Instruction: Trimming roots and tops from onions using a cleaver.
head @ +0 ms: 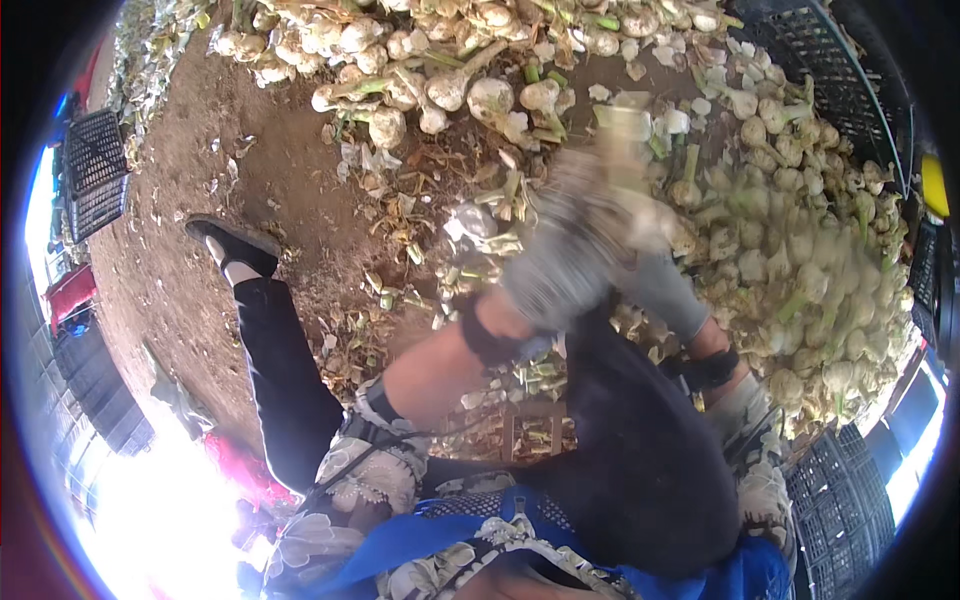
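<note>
My left hand [562, 259], in a grey-white glove, is strongly blurred in the middle of the view. Close against it is my right hand [654, 281], also gloved and blurred. A pale, stalk-like thing [626, 146] juts up from between them; blur hides what it is and which hand grips it. Just right of my right hand lies a large heap of garlic bulbs [795, 255], some with cut green stems. Beyond both hands are more garlic bulbs with long stems [446, 90]. Cut stem pieces and papery skins [405, 217] litter the soil beneath my hands.
Black plastic crates stand at the upper right [832, 67], the lower right [844, 502] and the far left [96, 169]. My outstretched leg [289, 375] and black shoe [236, 244] rest on the bare soil [172, 285] at left. My other knee [645, 420] is bent below my hands.
</note>
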The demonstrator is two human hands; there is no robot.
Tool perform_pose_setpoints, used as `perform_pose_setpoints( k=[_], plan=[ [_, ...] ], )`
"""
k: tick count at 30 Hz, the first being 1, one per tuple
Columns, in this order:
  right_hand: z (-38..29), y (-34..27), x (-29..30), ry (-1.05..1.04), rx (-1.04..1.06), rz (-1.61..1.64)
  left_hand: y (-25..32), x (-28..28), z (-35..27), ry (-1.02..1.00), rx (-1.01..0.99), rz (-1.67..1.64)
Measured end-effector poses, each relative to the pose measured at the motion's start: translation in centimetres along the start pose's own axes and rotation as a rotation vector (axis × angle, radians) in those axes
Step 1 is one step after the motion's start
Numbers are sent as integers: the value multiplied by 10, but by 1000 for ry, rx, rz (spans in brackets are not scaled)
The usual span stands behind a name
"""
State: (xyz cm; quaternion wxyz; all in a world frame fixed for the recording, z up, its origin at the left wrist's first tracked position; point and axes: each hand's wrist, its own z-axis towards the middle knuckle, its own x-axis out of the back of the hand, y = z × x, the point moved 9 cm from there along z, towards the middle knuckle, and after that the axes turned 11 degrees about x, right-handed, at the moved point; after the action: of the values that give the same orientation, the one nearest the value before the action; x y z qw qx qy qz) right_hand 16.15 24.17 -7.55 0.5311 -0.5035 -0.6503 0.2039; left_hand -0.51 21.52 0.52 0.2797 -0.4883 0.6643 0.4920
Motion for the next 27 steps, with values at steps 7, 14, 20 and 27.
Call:
perform_pose_setpoints(
  k=[7, 14, 20, 27],
  plan=[
    [6, 2, 29, 58, -454, 264, 70, -37, 62, 392, -261, 1399],
    [9, -7, 47, 178, -475, 320, 70, 70, 120, 783, -40, 2582],
    [15, -23, 74, 269, -386, 157, 60, 58, 87, 641, 20, 2149],
    [41, -65, 86, 392, -68, -110, 37, 41, 18, 183, -212, 945]
  ],
)
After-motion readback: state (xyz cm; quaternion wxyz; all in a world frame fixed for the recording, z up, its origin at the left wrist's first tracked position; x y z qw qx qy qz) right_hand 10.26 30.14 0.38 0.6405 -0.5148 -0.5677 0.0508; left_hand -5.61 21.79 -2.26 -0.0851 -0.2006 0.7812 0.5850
